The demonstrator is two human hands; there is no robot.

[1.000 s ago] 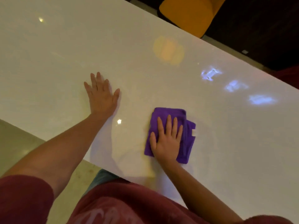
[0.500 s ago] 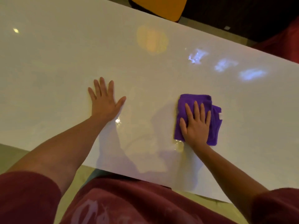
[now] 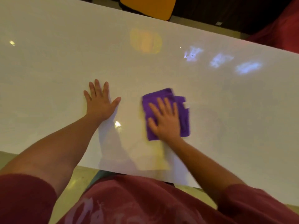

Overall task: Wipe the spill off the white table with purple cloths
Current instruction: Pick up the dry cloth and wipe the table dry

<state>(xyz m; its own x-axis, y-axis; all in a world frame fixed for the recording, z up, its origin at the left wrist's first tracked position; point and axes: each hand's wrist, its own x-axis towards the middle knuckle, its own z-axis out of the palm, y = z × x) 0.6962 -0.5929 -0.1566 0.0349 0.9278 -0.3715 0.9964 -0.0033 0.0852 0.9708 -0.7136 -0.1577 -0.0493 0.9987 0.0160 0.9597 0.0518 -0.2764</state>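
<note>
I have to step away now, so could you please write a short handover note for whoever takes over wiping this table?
Left hand: flat on the white table, fingers spread, holding nothing.
Right hand: flat, fingers straight, pressing the folded purple cloth onto the table near its front edge.
Only one cloth is in view.
Done: wiping is under way; the cloth looks motion-blurred.
Left: glossy reflections make it hard to tell what spill remains, so check the surface around the cloth and go on wiping.

Both hands flat on the table

Right hand presses a folded purple cloth near the front edge; left hand lies flat at its 9 o'clock, apart; a yellow chair at 12 o'clock.
</note>
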